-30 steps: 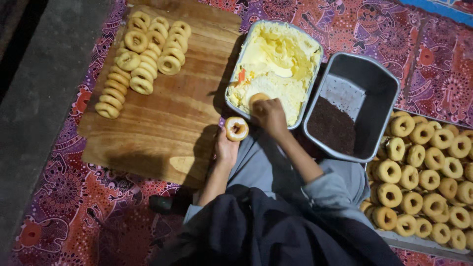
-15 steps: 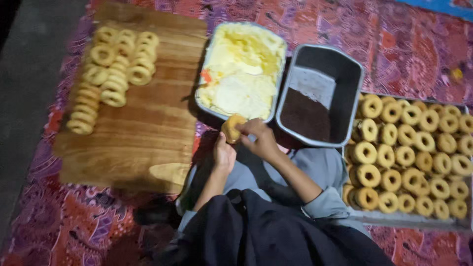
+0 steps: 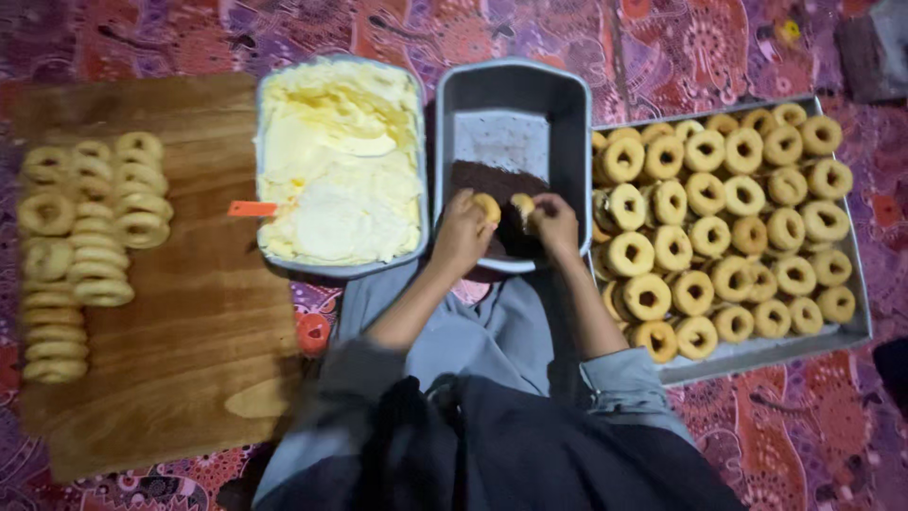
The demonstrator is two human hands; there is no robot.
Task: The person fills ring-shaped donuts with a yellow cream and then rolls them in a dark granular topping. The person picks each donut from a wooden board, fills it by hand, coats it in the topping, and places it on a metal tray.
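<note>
— Head view: which way does your ring pastry (image 3: 488, 207) face?

— It looks tipped on edge over the dark crumbs in the grey tin (image 3: 513, 104); I can't tell its long axis.

— And the surroundings?

— A patterned red cloth (image 3: 662, 47), a wooden board (image 3: 203, 312) to your left, a tray of rings (image 3: 856, 326) to your right, and a cream tin (image 3: 340, 161).

— Your grip?

— Your left hand (image 3: 461, 235) pinches the pastry at its fingertips; your right hand (image 3: 553, 222) pinches another piece (image 3: 522, 205) just beside it.
</note>
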